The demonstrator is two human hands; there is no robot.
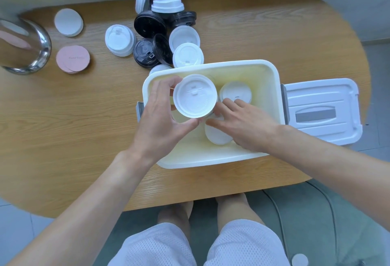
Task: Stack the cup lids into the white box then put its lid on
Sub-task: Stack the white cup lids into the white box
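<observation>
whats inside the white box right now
Inside the white box: white cup lids, one more held above by the left hand. The right hand covers some.

wood tabletop (63,130) | white box (211,160) | box lid (320,109) right | loose cup lids (160,31) behind | pink discs (72,58), white disc (68,22), steel bowl (40,54) left

The open white plastic box (211,158) sits at the near edge of the oval wooden table (73,139), its white box lid (322,111) just right, loose white and black cup lids (156,31) heaped behind, and a steel bowl (27,48) far left
</observation>
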